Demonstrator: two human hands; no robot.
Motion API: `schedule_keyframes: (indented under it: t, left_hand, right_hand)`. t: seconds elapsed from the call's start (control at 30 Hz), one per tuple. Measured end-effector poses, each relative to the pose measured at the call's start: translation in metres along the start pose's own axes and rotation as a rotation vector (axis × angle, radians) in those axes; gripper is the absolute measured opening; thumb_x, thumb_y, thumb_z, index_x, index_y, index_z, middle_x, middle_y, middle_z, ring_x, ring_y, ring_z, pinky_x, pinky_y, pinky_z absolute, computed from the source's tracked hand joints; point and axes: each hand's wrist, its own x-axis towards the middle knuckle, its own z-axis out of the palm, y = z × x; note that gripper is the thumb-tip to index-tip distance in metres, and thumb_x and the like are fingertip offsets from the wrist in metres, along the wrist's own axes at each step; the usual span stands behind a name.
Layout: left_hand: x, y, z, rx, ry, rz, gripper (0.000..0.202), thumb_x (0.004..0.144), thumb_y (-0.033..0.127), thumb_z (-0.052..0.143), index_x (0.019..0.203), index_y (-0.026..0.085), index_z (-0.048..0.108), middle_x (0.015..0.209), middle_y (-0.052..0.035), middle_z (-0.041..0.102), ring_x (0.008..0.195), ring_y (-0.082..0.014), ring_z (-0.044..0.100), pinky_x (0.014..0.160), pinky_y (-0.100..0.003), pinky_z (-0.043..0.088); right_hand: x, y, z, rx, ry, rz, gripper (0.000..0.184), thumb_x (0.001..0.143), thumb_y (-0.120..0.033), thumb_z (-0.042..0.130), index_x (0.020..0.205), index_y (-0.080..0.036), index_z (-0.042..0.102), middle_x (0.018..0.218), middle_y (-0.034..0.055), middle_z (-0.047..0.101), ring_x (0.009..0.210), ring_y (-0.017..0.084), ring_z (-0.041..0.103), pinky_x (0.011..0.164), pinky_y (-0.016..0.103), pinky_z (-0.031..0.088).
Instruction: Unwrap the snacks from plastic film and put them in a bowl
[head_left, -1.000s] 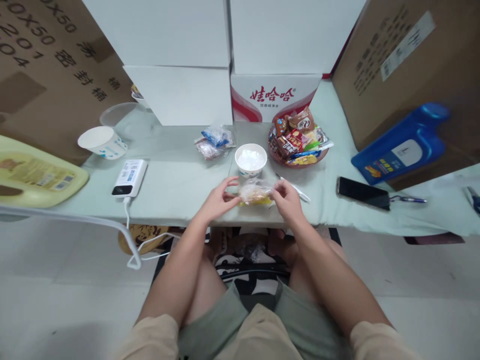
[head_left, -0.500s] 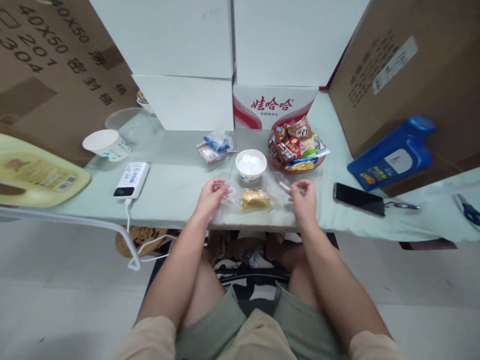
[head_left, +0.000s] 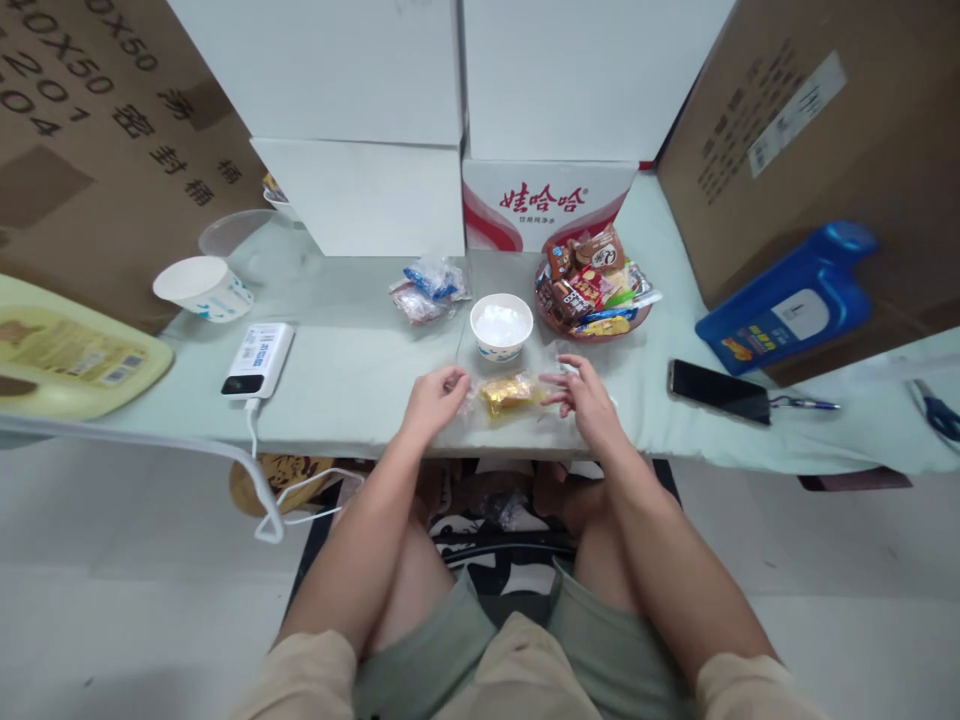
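Gold-wrapped packet (head_left: pixel 507 395) lies flat on the tabletop (head_left: pixel 352 370) btwn the two hands, nr the front edge and just on the wearer's side of the white paper cup (head_left: pixel 501 352). Long axis runs approx L–R, w/ the R end a touch farther from the body, so each hand faces one short end: L hand (head_left: pixel 437 400) off the left end, R hand (head_left: pixel 581 390) off the right. Gaps look abt equal; R fingertips maybe slightly closer, but can't call it for sure. L fingers are curled in, thumb nr index, right at the clear film (head_left: pixel 469 408) beside the packet; can't tell if they're pinching it. R fingers are spread, tips aimed left at the packet's end, nothing gripped that I can see; contact w/ film there unclear. Vs 0.5 s ago: hands were wider apart, w/ film spread out flat either side of the packet; now R hand has come in a good bit, its fingers opened out, and L hand has shifted in a little. Packet itself has barely moved, just sits a bit more slanted than its near-level lie then. Cup and snack bowl (head_left: pixel 630 327) look unchanged, apart from a small camera shift.
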Motion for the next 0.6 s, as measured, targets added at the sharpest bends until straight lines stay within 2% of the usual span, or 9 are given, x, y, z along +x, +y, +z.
schedule_keyframes:
  t: [0.03,0.1,0.17,0.2,0.27,0.33,0.4,0.5,0.6]
  left_hand:
    - [0.001,0.001,0.0,-0.087,0.02,-0.069,0.014,0.073,0.032,0.071,0.069,0.019,0.068,0.06,-0.0026,0.068,0.053,-0.0143,0.057,0.051,-0.021,0.04]
    - [0.002,0.004,-0.001,-0.268,0.038,-0.231,0.019,0.072,0.035,0.071,0.07,0.018,0.064,0.058,-0.0032,0.067,0.047,-0.0136,0.057,0.041,-0.019,0.029]
    - [0.003,0.007,-0.004,-0.385,0.061,-0.335,0.019,0.073,0.035,0.068,0.071,0.018,0.06,0.056,-0.0025,0.065,0.042,-0.0134,0.057,0.036,-0.018,0.018]
    - [0.003,0.008,-0.006,-0.418,0.077,-0.352,0.018,0.074,0.034,0.066,0.072,0.018,0.059,0.055,-0.0019,0.064,0.04,-0.0131,0.056,0.035,-0.018,0.015]
    - [0.002,0.009,-0.008,-0.458,0.103,-0.334,0.017,0.074,0.033,0.064,0.074,0.018,0.058,0.055,-0.0013,0.064,0.039,-0.0122,0.056,0.034,-0.017,0.016]
    - [0.003,0.009,-0.008,-0.488,0.106,-0.288,0.018,0.074,0.034,0.065,0.074,0.017,0.058,0.055,-0.0012,0.064,0.039,-0.011,0.055,0.034,-0.017,0.019]
    - [0.003,0.009,-0.006,-0.52,0.102,-0.244,0.02,0.073,0.036,0.067,0.074,0.017,0.058,0.055,-0.001,0.064,0.038,-0.0098,0.053,0.034,-0.017,0.022]
    - [0.006,0.006,-0.002,-0.565,0.121,-0.226,0.022,0.072,0.036,0.069,0.074,0.017,0.058,0.054,0.0005,0.062,0.039,-0.009,0.052,0.035,-0.017,0.022]
    - [0.01,0.003,-0.001,-0.593,0.169,-0.282,0.021,0.073,0.035,0.069,0.076,0.017,0.057,0.055,0.0016,0.06,0.04,-0.0089,0.053,0.035,-0.016,0.017]
  right_hand:
    - [0.003,0.001,0.003,0.032,0.053,-0.027,0.047,0.092,-0.053,0.038,0.127,-0.024,0.046,0.122,0.0141,0.067,0.101,0.024,0.069,0.066,0.032,0.053]
    - [0.006,0.001,0.007,0.004,0.242,-0.133,0.044,0.089,-0.045,0.046,0.127,-0.023,0.046,0.137,0.0158,0.057,0.119,0.026,0.062,0.073,0.033,0.055]
    - [0.004,0.0,0.008,-0.113,0.381,-0.233,0.036,0.088,-0.036,0.048,0.121,-0.022,0.052,0.131,0.0158,0.06,0.117,0.025,0.061,0.082,0.037,0.055]
    - [0.001,0.0,0.008,-0.188,0.37,-0.276,0.03,0.088,-0.032,0.048,0.115,-0.021,0.056,0.121,0.0146,0.065,0.11,0.025,0.063,0.085,0.038,0.055]
    - [-0.004,0.0,0.012,-0.35,0.188,-0.389,0.027,0.088,-0.025,0.048,0.111,-0.021,0.061,0.113,0.0126,0.069,0.105,0.025,0.065,0.091,0.042,0.053]
    - [-0.008,0.0,0.02,-0.524,-0.049,-0.52,0.036,0.084,-0.017,0.051,0.118,-0.023,0.063,0.127,0.0125,0.067,0.121,0.028,0.06,0.102,0.047,0.047]
    - [-0.009,0.002,0.03,-0.689,-0.169,-0.593,0.04,0.082,-0.012,0.053,0.118,-0.025,0.066,0.145,0.0104,0.058,0.138,0.033,0.046,0.11,0.054,0.038]
    - [-0.01,0.003,0.04,-0.824,-0.125,-0.607,0.023,0.087,-0.015,0.054,0.099,-0.025,0.071,0.148,0.0078,0.056,0.145,0.032,0.039,0.112,0.055,0.033]
    - [-0.017,0.003,0.037,-0.81,-0.114,-0.624,0.018,0.091,-0.019,0.053,0.091,-0.024,0.07,0.131,0.0075,0.068,0.134,0.027,0.053,0.112,0.047,0.034]
